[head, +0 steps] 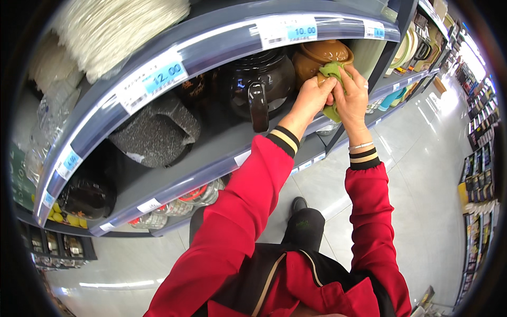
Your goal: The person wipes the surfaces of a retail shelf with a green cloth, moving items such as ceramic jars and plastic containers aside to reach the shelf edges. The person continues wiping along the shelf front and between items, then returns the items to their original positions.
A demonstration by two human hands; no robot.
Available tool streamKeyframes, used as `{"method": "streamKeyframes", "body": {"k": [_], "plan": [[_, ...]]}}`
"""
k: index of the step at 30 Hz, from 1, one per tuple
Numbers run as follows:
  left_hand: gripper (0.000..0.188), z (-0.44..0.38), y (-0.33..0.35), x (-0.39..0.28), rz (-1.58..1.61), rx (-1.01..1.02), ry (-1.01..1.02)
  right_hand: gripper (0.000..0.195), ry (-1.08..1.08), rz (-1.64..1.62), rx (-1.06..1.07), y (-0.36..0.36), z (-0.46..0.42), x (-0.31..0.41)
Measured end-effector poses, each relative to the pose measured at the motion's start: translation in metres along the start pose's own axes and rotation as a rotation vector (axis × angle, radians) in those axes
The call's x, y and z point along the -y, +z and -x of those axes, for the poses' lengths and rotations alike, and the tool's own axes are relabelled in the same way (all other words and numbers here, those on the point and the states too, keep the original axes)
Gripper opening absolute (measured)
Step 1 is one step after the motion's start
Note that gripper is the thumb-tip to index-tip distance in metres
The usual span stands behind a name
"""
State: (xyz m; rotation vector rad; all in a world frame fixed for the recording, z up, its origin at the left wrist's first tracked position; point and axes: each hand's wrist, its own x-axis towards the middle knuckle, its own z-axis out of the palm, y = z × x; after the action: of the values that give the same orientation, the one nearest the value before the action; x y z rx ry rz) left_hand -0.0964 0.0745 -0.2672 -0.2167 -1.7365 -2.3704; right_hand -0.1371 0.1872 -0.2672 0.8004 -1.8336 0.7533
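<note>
A brown glazed ceramic pot [321,55] stands at the right end of the shelf, partly under the shelf edge above. My left hand [311,100] has its fingers closed around the pot's tan handle, most of which is hidden. Pressed against that handle is a green cloth [333,70], gripped in my right hand [352,95]. The cloth hangs down below my fingers, and both hands touch each other. Just left of them sits a black glazed pot [261,79] with its handle [258,107] pointing outward.
A speckled grey stone mortar [158,134] and a dark pot [88,196] stand further left on the same shelf [222,152]. The upper shelf edge [222,49] with price tags curves above my hands. Glass jars [202,194] are below. Tiled floor [416,190] extends rightward.
</note>
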Motion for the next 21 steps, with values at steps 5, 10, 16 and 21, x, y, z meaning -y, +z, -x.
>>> {"method": "streamKeyframes", "body": {"k": [5,10,16,21], "plan": [[0.006,0.0,-0.002,-0.002,-0.114,0.132,0.038,0.018,-0.217,0.076,0.185,-0.015,-0.045,0.002],[0.028,-0.021,0.007,0.026,0.141,0.246,0.023,0.021,-0.476,0.39,0.579,0.019,-0.074,0.032],[0.036,-0.036,0.033,0.082,0.648,0.14,-0.089,0.018,-0.563,0.497,0.342,0.077,-0.093,0.027],[0.047,-0.041,0.026,0.117,-0.131,-0.051,0.237,0.025,-0.207,0.369,0.51,0.092,-0.116,0.047]]}}
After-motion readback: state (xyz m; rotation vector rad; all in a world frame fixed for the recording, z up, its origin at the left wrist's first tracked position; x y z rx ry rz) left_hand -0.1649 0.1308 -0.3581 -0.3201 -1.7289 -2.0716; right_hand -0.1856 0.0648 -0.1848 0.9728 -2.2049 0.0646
